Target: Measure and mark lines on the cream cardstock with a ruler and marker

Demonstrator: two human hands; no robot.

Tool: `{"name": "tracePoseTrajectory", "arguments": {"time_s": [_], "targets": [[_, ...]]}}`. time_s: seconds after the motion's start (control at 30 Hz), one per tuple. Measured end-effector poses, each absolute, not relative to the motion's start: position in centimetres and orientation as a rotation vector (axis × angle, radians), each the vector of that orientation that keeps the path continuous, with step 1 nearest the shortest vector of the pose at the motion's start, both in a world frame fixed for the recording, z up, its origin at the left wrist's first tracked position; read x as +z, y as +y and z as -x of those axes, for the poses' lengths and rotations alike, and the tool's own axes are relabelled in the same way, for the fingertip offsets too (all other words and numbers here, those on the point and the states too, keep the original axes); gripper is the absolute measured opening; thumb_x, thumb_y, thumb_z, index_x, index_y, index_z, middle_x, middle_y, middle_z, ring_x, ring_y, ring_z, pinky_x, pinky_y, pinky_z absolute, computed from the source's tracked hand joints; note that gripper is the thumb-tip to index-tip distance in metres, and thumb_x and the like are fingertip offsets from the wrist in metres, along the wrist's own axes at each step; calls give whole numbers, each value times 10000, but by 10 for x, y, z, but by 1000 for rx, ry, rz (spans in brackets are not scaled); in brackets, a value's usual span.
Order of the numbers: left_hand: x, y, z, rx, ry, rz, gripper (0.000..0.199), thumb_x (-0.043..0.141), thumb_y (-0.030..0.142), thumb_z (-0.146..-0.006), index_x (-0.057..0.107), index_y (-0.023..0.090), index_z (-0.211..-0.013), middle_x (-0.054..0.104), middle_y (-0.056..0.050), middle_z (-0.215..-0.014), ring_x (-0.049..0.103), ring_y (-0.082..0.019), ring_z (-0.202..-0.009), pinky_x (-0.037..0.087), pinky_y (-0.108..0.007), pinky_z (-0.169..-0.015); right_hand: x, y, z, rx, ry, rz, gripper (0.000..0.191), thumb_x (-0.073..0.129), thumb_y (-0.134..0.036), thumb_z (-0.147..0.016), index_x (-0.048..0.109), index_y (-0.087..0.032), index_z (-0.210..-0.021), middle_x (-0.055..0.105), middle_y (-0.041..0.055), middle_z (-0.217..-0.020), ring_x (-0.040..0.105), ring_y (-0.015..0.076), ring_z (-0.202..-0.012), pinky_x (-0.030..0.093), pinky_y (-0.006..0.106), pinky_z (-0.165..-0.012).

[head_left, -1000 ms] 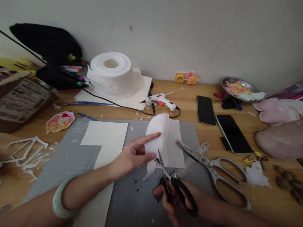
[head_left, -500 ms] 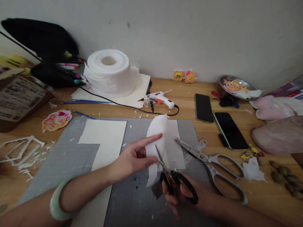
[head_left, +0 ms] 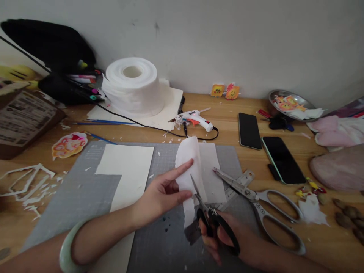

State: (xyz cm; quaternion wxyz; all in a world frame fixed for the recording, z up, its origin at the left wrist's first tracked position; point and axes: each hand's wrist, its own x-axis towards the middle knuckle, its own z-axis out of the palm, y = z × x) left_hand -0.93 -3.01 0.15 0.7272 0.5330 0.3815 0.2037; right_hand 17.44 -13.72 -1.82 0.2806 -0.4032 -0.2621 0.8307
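Note:
My left hand (head_left: 167,189) pinches a curled white paper piece (head_left: 186,151) between thumb and forefinger above the cutting mat. In my right hand (head_left: 217,235) are black-handled scissors (head_left: 200,203), fingers through the loops. Their blades point up and left and lie across the white piece near my left thumb. A ragged strip (head_left: 188,214) hangs down from the piece, below that thumb. Behind it another white sheet (head_left: 212,172) lies on the grey cutting mat (head_left: 165,155). Large metal scissors (head_left: 257,197) rest to the right, partly over a ruler (head_left: 246,178).
An L-shaped white card (head_left: 127,159) lies on the mat's left side. Farther back stand a white tissue roll (head_left: 133,91) and a corded glue gun (head_left: 196,118). Two phones (head_left: 250,131), a metal bowl (head_left: 295,104) and several brown nuts (head_left: 348,214) are on the right. Paper scraps (head_left: 31,185) lie left.
The view has shifted slightly, so the tabletop things sit a little farther right. The black-handled scissors still lie across the white paper, and my left hand keeps its pinch.

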Motion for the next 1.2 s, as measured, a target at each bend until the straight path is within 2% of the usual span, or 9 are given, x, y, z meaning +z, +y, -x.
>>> {"name": "tracePoseTrajectory", "arguments": {"time_s": [0.3, 0.4, 0.5, 0.63, 0.73, 0.8, 0.9, 1.1, 1.2], "targets": [[-6, -28, 10, 505, 921, -1229, 856, 699, 425, -747, 375, 146, -1489, 290, 122, -533, 216, -58, -462, 194, -185, -428, -31, -149, -187, 2328, -633, 690, 654, 655, -766, -711, 543, -161, -935, 491, -6, -754, 497, 99, -641, 404, 201, -569], [-4, -11, 13, 627, 1082, -1379, 825, 639, 451, -798, 335, 154, -1506, 446, 78, -568, 369, -93, -489, 305, -200, -455, -28, -147, -187, 2266, -722, 677, 698, 571, -829, -720, 545, -159, -909, 508, -1, -718, 479, 101, -605, 370, 216, -571], [8, 16, 24, 589, 1204, -1696, 760, 499, 500, -857, 308, 149, -1503, 684, -82, -940, 604, -188, -708, 489, -291, -635, -28, -145, -183, 2164, -830, 758, 684, 530, -823, -761, 548, -155, -910, 516, -8, -680, 448, 83, -550, 345, 220, -565], [28, 35, 53, 31, 1538, -2286, 646, 396, 520, -876, 512, 69, -1323, 638, -231, -1221, 659, -353, -995, 477, -474, -899, -26, -144, -175, 2093, -997, 989, 695, 591, -819, -713, 550, -155, -912, 520, -10, -681, 430, 84, -530, 340, 217, -516], [31, 25, 69, -356, 1779, -2241, 874, 481, 565, -830, 335, -65, -1418, 546, -352, -1299, 620, -453, -1102, 480, -503, -891, -13, -139, -177, 1768, -1325, 1393, 504, 616, -654, -804, 601, -162, -916, 574, 19, -721, 487, 123, -589, 389, 240, -541], [28, 12, 73, -457, 1756, -2151, 968, 559, 521, -795, 188, -45, -1487, 462, -359, -1391, 621, -446, -1106, 482, -496, -889, -2, -132, -184, 1270, -1652, 1726, 398, 671, -505, -781, 636, -175, -1000, 640, 62, -809, 570, 195, -705, 458, 305, -634], [22, -4, 72, -431, 1684, -2145, 976, 630, 418, -742, 182, -6, -1499, 401, -322, -1449, 542, -439, -1223, 423, -487, -995, 6, -115, -200, 522, -1797, 1966, 482, 610, -444, -803, 596, -157, -1191, 653, 161, -1113, 624, 303, -957, 493, 441, -836], [16, -14, 69, -276, 1714, -2062, 864, 628, 338, -735, 260, 93, -1477, 347, -233, -1507, 633, -303, -1115, 485, -369, -936, 0, -97, -223, 121, -1954, 1939, 353, 531, -279, -866, 611, -147, -1184, 588, 178, -1264, 641, 302, -1040, 512, 478, -897], [16, -16, 71, -231, 1806, -2081, 796, 650, 392, -726, 386, 34, -1386, 449, -277, -1398, 605, -365, -1139, 484, -404, -911, 5, -109, -217, 176, -2218, 1786, 227, 535, -184, -885, 661, -145, -1070, 646, 148, -1142, 619, 287, -1058, 492, 466, -930]]}}
